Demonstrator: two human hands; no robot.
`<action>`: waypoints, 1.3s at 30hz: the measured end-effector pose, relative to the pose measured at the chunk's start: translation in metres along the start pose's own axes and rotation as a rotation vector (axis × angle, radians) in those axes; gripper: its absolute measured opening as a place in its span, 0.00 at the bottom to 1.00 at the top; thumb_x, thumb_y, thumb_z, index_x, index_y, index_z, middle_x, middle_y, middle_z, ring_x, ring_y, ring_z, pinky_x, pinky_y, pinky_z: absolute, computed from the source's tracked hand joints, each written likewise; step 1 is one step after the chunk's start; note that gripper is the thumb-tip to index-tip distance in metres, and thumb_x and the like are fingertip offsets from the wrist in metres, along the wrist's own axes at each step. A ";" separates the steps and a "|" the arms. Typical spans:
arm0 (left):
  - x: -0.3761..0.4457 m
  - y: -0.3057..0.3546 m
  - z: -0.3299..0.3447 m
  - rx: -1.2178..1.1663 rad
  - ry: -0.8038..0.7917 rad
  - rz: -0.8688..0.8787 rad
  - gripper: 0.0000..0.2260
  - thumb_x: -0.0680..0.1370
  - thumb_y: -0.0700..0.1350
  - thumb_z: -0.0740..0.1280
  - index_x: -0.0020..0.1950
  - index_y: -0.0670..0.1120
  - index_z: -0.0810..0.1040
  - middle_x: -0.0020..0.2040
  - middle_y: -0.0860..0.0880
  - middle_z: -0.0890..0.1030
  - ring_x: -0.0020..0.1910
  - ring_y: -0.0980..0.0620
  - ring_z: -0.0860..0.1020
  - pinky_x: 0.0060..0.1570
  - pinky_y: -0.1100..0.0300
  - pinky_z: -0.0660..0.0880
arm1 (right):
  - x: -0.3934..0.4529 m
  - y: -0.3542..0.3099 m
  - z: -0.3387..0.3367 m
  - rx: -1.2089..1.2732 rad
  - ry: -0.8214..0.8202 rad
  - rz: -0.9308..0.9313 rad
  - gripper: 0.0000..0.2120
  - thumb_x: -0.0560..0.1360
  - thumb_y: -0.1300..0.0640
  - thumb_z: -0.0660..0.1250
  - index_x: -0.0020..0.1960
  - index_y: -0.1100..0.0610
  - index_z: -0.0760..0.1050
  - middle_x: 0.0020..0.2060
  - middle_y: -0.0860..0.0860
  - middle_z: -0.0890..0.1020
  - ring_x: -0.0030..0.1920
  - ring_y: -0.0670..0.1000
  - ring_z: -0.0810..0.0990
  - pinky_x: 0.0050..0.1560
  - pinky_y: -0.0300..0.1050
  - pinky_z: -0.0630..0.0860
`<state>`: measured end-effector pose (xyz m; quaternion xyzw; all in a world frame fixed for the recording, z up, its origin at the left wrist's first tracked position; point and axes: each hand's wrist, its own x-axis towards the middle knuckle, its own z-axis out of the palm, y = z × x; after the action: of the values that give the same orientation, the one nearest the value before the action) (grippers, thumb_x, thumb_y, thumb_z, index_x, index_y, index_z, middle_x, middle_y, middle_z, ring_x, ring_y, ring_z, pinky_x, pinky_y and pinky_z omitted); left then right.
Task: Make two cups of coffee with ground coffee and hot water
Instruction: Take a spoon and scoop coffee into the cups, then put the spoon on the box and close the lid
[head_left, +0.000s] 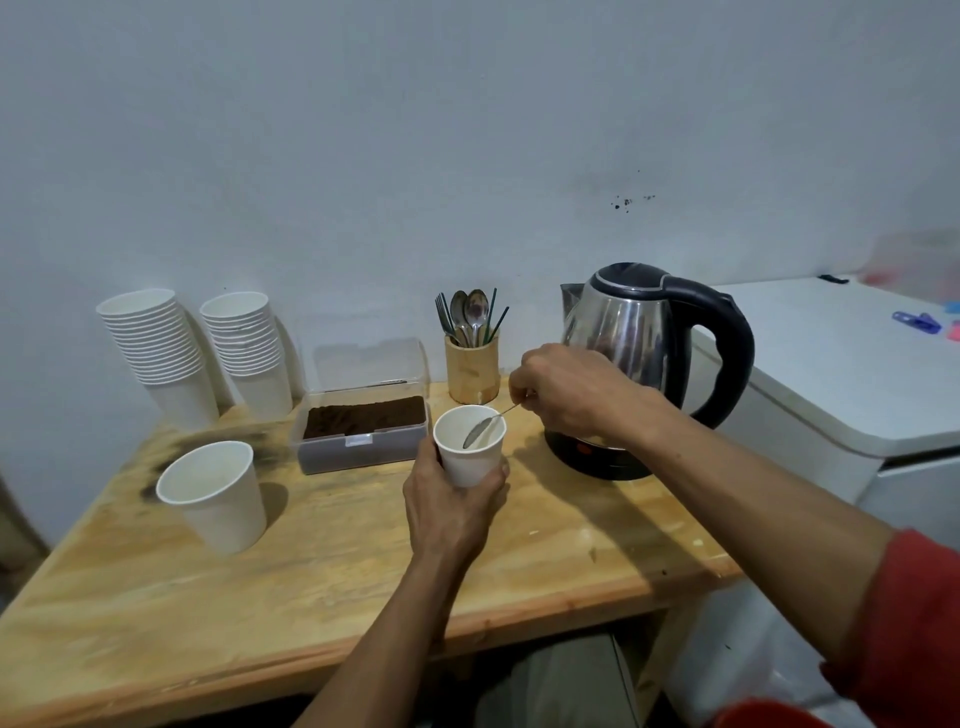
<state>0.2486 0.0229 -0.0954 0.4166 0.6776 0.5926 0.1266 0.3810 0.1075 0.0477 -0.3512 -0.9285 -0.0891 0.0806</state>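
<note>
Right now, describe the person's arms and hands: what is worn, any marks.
Both hands, left hand and right hand, are bare: no gloves, rings or watch visible. The left forearm is uncovered as far as the frame shows. The right arm carries a red sleeve covering the upper arm, forearm uncovered below it.

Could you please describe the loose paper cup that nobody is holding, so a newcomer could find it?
On the wooden table, look left of the ground coffee box. The free cup stands alone at the near left, unstacked and untouched.
</note>
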 end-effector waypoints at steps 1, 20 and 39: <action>0.000 0.000 0.000 -0.001 0.003 0.001 0.35 0.64 0.57 0.81 0.67 0.54 0.72 0.55 0.58 0.78 0.52 0.55 0.77 0.44 0.64 0.76 | 0.001 -0.001 0.000 -0.004 -0.004 0.007 0.05 0.79 0.58 0.67 0.51 0.51 0.81 0.49 0.50 0.81 0.49 0.54 0.80 0.44 0.52 0.80; -0.017 -0.012 -0.068 0.092 0.024 -0.048 0.27 0.68 0.52 0.78 0.61 0.58 0.68 0.56 0.57 0.75 0.55 0.57 0.76 0.52 0.57 0.79 | 0.053 -0.017 -0.029 0.278 -0.073 0.106 0.08 0.75 0.49 0.73 0.40 0.51 0.82 0.34 0.45 0.80 0.36 0.44 0.78 0.33 0.39 0.71; 0.084 -0.050 -0.070 0.160 0.347 -0.156 0.24 0.84 0.48 0.58 0.79 0.44 0.56 0.77 0.44 0.63 0.75 0.46 0.61 0.73 0.46 0.64 | 0.209 -0.097 0.038 0.237 0.058 0.018 0.07 0.82 0.64 0.60 0.58 0.59 0.72 0.56 0.56 0.76 0.51 0.55 0.72 0.45 0.50 0.70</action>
<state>0.1291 0.0362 -0.0954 0.2630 0.7645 0.5882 0.0200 0.1585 0.1774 0.0442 -0.3447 -0.9267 0.0118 0.1493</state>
